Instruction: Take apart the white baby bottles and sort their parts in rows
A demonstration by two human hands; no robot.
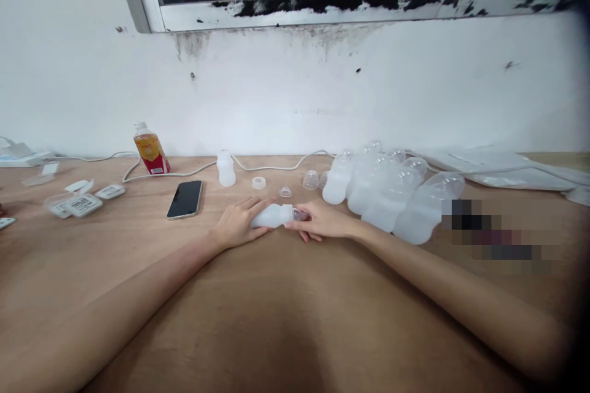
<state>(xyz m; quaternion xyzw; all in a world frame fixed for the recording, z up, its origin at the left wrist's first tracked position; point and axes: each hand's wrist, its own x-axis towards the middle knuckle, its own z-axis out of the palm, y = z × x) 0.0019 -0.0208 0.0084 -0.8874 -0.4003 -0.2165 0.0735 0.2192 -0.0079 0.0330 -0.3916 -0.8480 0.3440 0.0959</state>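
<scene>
A milky white baby bottle [271,216] lies on its side between my hands, its capped end pointing right. My left hand [239,222] is wrapped round the base end of the bottle. With thumb and fingers, my right hand [322,221] grips the clear cap [299,215] at the other end. Just beyond them on the table are a clear nipple [286,192], a white collar ring [259,183] and a clear dome cap [310,180]. Another bottle body [225,169], with no cap on it, stands upright behind my left hand.
Several capped bottles [391,190] stand close together on the right, near my right forearm. A phone [184,199], a drink bottle [151,148] and small labelled plastic boxes [83,204] are on the left. A white cable [286,167] runs along the wall beside plastic bags [502,169].
</scene>
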